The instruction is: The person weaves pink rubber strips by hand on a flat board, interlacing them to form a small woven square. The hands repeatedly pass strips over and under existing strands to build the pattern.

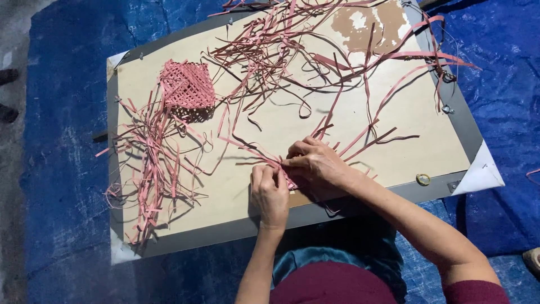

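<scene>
- Your left hand (270, 194) lies palm down near the board's (394, 141) near edge, wrist straight, its fingers (264, 173) pinched narrow on the pink strips (281, 163) at the crossing point.
- Your right hand (315, 166) comes in from the right with the forearm angled across the near edge; its fingers (295, 152) curl tight, pinching the same strips just beside your left fingertips.
- The strips you hold fan away toward the far right corner, where a loose tangle (292, 50) covers the far edge.
- A small woven square (188, 84) lies near the far left corner, well apart from your hands.
- A heap of strips (152, 163) runs along the left edge.
- Bare board lies between that heap and your left hand, and again right of your right hand toward a small ring (423, 179) at the near right corner.
- The board rests on a blue tarp (62, 141).
</scene>
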